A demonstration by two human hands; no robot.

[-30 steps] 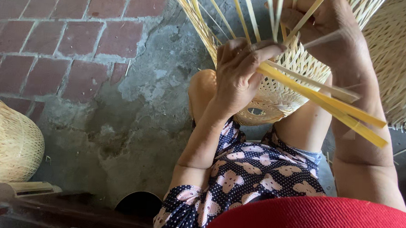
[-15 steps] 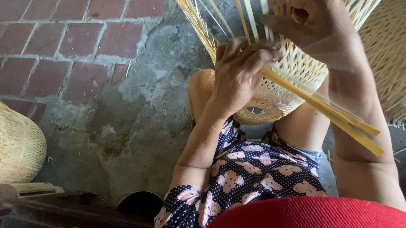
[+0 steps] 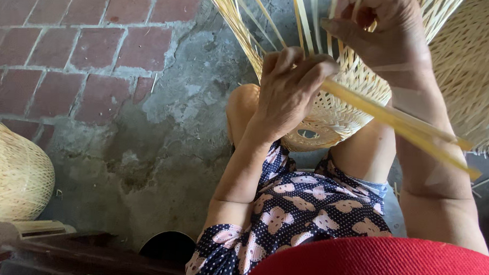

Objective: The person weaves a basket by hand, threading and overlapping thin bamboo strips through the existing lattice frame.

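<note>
Sitting low over the work, the person has a half-woven bamboo basket propped against the bare knees, its loose pale strips fanning upward past both hands. The left hand lies against the basket's woven wall, fingers curled into a clenched grip around a bundle of flat yellow bamboo slats that run down and to the right from it, crossing in front of the right forearm. Above and to the right of that grip, the right hand pinches one of the upright strips between thumb and fingers, close to the basket's unfinished rim. Farther right, just beside the right wrist, hangs another woven basket. Well off to the left of both hands, a finished round basket rests on the brick floor.
</note>
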